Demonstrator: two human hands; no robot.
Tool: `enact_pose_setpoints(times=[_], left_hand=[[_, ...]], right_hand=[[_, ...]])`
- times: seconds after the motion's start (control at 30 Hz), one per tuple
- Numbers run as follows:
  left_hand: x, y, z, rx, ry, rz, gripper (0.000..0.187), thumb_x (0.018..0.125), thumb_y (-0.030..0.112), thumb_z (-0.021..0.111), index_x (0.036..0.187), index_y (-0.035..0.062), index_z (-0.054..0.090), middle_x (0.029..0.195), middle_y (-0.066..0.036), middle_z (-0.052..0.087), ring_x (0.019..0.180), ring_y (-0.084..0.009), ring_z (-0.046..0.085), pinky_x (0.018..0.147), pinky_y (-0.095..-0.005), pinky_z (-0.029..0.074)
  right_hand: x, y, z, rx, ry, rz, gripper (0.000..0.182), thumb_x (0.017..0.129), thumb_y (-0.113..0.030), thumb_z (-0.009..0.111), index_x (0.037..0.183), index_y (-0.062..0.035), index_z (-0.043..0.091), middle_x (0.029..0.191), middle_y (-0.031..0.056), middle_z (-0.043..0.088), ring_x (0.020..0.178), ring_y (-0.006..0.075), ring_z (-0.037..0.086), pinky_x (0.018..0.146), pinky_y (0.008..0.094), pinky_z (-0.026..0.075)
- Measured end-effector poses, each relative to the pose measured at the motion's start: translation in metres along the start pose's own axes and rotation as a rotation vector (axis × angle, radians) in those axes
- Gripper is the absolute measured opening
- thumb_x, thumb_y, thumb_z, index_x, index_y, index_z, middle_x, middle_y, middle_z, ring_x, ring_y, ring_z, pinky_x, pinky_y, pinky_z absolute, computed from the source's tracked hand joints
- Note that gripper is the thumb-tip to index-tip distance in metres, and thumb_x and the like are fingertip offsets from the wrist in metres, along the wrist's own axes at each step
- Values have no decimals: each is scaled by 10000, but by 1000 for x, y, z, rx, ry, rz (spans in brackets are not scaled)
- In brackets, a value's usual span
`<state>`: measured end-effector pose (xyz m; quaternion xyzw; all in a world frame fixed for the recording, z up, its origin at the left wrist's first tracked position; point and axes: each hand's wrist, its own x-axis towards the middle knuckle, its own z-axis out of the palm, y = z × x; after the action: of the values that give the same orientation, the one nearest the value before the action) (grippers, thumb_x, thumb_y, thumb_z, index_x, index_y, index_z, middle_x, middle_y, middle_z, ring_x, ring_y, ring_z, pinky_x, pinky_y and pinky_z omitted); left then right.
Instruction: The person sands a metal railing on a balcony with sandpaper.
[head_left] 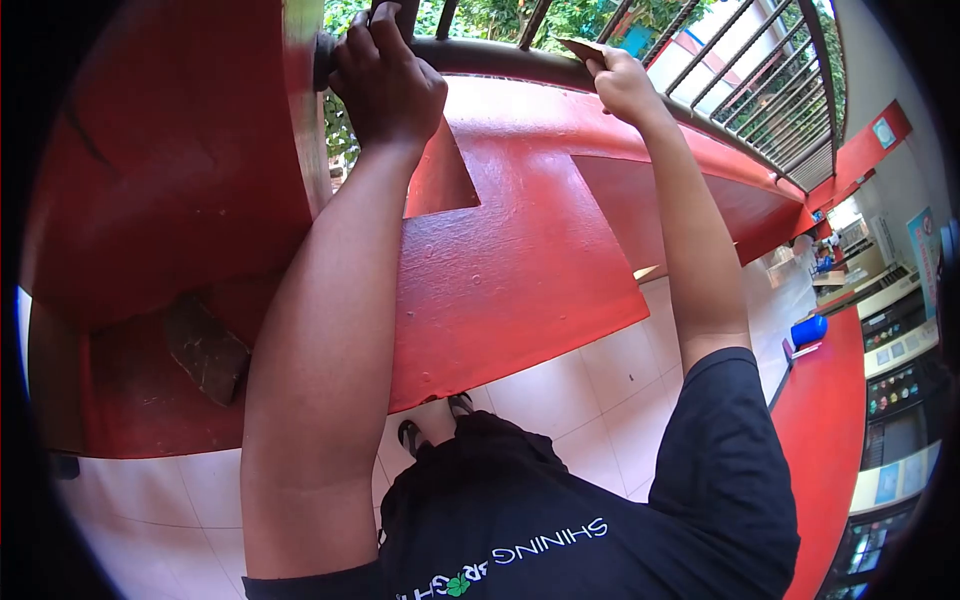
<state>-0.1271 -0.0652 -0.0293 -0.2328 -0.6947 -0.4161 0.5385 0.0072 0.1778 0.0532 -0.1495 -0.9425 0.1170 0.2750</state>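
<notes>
My left hand (pixel 385 95) is closed around an upright bar (pixel 408 18) at the left end of the dark metal rail (pixel 500 60), beside the post. Farther right, my right hand (pixel 625 88) pinches a thin brown piece (pixel 582 48) with a pointed end, close above the same rail. What the piece is made of I cannot make out. Below the rail runs a glossy red painted ledge (pixel 520 250).
A dark flat slab (pixel 205 350) lies on the red surface at left. Twisted bars (pixel 735 75) rise from the rail, with plants behind. Pale floor tiles (pixel 560 390) lie below. At right are a blue container (pixel 808 332) and a red surface (pixel 825 410).
</notes>
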Motion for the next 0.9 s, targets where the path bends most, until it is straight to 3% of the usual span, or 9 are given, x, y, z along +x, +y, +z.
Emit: enact_pose_setpoints(times=[0.03,0.17,0.2,0.27,0.3,0.33,0.63,0.73,0.9], left_hand=[[-1,0,-2,-9,-17,-17,524,822,14,524,1343,65,489,1327,-175,563,1181,-401,571,924,-568,462],[-3,-3,-3,-13,-28,-13,456,893,85,593,1335,60,487,1288,-178,592,1206,-397,569,945,-554,469],[-3,-1,-6,-6,-28,-16,456,893,85,593,1335,60,487,1288,-178,592,1206,-397,569,945,-554,469],[-1,6,-11,60,-142,-138,559,902,117,520,1446,19,443,1283,-240,543,1204,-418,516,1039,-554,394],[-1,6,-10,21,-89,-138,483,863,62,522,1345,61,502,1271,-208,545,1199,-411,517,982,-537,413],[0,4,-11,-10,-112,-146,519,854,61,527,1372,56,488,1268,-208,543,1198,-409,513,978,-554,410],[-2,7,-9,84,-111,-133,555,832,68,552,1379,45,457,1263,-194,533,1198,-409,513,985,-551,405],[-3,5,-8,57,-57,-73,546,837,64,548,1376,51,463,1259,-192,538,1202,-404,517,985,-545,405],[0,2,-11,37,-120,-133,531,839,87,534,1367,61,485,1228,-199,540,1135,-397,529,921,-558,425]], right_hand=[[-1,-3,1,-91,-11,-5,368,959,-83,508,1284,-41,673,1089,257,722,1029,415,684,922,469,515],[-7,-4,2,-147,-64,-19,431,926,-49,480,1313,-72,668,1191,259,695,1158,426,635,1019,441,483],[-9,6,5,-145,-69,-24,431,926,-49,480,1313,-72,668,1191,259,695,1158,426,635,1019,441,483],[-7,19,18,-259,149,-256,411,977,-73,490,1350,-88,661,1051,229,735,850,290,697,832,401,542],[-17,-12,5,-125,11,-50,417,976,-62,476,1353,-82,654,1139,253,719,1003,368,694,928,413,512],[-12,-8,8,-105,54,-146,419,970,-56,479,1349,-83,657,1128,267,712,1031,412,686,923,424,511],[-20,-5,14,-339,60,-130,574,865,-54,464,1390,-214,635,1107,242,714,1077,417,668,970,499,518],[-14,-5,14,-173,26,-117,502,889,-8,461,1341,-98,660,1154,282,688,1083,450,655,970,450,503],[-11,7,12,-147,106,-171,393,980,-81,505,1336,-94,672,1005,236,737,912,328,705,886,416,537]])
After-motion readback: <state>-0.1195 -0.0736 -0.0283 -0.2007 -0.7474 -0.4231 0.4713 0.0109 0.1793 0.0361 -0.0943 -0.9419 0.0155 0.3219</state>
